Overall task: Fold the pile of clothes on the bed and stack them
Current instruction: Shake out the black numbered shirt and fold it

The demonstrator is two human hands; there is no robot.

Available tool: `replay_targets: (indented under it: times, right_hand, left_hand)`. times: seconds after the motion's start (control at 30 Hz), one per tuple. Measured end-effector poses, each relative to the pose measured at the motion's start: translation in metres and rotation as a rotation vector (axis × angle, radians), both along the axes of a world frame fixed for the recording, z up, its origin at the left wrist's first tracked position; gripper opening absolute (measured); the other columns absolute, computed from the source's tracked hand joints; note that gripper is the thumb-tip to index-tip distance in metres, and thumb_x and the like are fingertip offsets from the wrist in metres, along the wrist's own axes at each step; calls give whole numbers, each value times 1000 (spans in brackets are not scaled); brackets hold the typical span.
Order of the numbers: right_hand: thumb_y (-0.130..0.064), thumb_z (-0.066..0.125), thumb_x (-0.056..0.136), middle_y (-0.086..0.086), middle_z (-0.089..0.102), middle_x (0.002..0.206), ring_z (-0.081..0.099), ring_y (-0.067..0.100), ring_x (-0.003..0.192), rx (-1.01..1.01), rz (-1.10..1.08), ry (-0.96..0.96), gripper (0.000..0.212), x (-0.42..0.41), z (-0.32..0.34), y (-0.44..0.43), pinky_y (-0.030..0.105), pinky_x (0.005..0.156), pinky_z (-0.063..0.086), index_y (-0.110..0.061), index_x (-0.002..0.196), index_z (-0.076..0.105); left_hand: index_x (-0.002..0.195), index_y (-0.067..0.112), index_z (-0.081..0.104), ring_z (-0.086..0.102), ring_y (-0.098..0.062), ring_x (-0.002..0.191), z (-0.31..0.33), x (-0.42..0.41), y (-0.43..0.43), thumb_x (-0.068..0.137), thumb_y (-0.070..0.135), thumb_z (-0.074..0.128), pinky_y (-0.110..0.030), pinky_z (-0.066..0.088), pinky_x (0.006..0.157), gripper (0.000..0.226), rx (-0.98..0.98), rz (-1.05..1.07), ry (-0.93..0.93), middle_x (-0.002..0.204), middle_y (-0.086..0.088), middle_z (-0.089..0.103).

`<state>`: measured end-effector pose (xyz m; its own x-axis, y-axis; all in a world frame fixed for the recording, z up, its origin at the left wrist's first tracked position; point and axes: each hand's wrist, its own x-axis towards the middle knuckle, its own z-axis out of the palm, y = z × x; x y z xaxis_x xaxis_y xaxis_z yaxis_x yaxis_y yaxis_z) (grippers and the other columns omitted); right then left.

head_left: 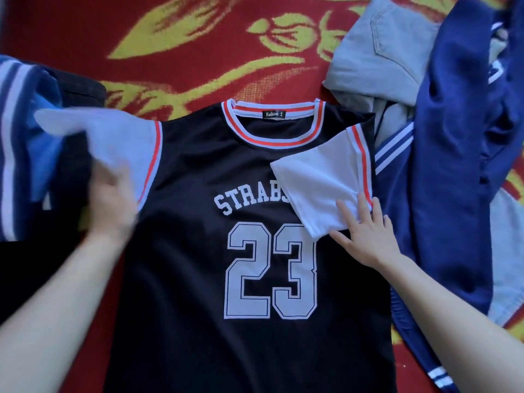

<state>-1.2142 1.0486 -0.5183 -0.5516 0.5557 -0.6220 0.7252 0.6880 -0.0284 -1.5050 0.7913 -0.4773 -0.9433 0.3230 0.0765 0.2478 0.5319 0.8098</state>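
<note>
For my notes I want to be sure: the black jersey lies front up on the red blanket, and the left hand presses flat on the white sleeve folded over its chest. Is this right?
Only the hand is wrong: the head view shows the right hand pressing flat on the folded white sleeve. The black jersey does lie front up on the red blanket.

We note black jersey (pixel 198 279): thin smooth cloth, faint sheen. White sleeve (pixel 317 194): soft matt knit. Collar (pixel 272 131): ribbed knit. Number 23 (pixel 269 273): flat matt print. Under jersey we see bed cover (pixel 198 52): coarse, fuzzy woven pile. Right of jersey, navy jacket (pixel 453 165): smooth cloth, slight sheen. Above-right of jersey, grey garment (pixel 382 52): denim-like, matt, stitched seams. Left of jersey, blue striped cloth (pixel 17 137): matt, weave blurred.
</note>
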Motion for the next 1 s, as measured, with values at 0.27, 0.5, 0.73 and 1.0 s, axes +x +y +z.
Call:
replay_targets:
  times: [0.27, 0.5, 0.73, 1.0]
  right_hand:
    - [-60, 30, 92, 4, -22, 155, -18, 30, 142, -60, 2, -31, 68, -1, 5, 5, 49, 115, 4, -39, 148, -3]
    - [-61, 23, 86, 25, 38, 141, 35, 50, 127, 158, 78, 226, 68, -2, 6, 3, 60, 95, 34, -17, 124, 58]
    - [-35, 46, 94, 23, 25, 149, 29, 38, 134, 274, -109, 386, 55, -55, 25, 77, 48, 99, 33, -11, 143, 34]
    - [-10, 50, 88, 9, 49, 87, 45, 20, 71, -111, -633, 611, 29, -116, 29, 130, 29, 52, 32, -5, 115, 44]
  left_hand:
    - [144, 25, -17, 2, -26, 144, -44, 72, 11, 92, 38, 49, -39, 8, 115, 84, -987, -747, -17, 157, -9, 0]
    - [149, 26, 13, 14, -19, 141, -28, 46, 9, 95, 32, 46, -35, 13, 111, 64, -914, -665, -31, 156, -1, 15]
    - [150, 25, 11, 15, -28, 142, -25, -23, 58, 96, 32, 45, -45, 21, 111, 64, -806, -454, -212, 156, -5, 14]
    - [149, 16, 18, 40, -27, 130, -31, -74, 113, 94, 28, 54, -42, 38, 101, 66, -328, -24, -791, 148, -9, 33]
